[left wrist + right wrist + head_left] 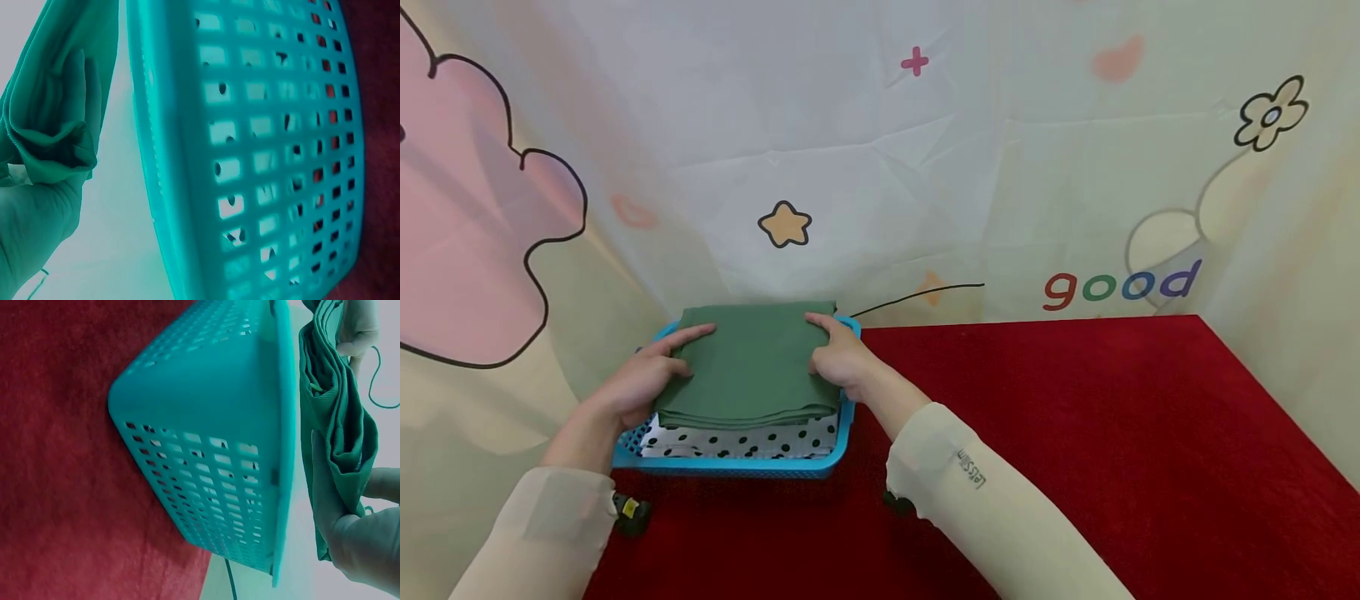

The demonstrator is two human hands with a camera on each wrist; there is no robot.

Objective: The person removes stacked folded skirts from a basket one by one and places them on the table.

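A folded green cloth point(752, 358), several layers thick, is held level just above a blue plastic basket point(730, 469). My left hand point(643, 379) grips its left edge, with fingers on top and others underneath, as the left wrist view shows. On the right edge my right hand point(842, 354) pinches the layers, fingers above and below them. A gap between the cloth point(334, 406) and the basket rim point(285, 425) is visible in the right wrist view. Inside the basket lies a white cloth with black dots point(745, 442), partly covered by the green one.
The basket stands on a red-covered table point(1075, 433), near its back left edge. Behind it hangs a pale printed curtain point(865, 167) with a star, a flower and the word "good". Red table surface extends to the right and front.
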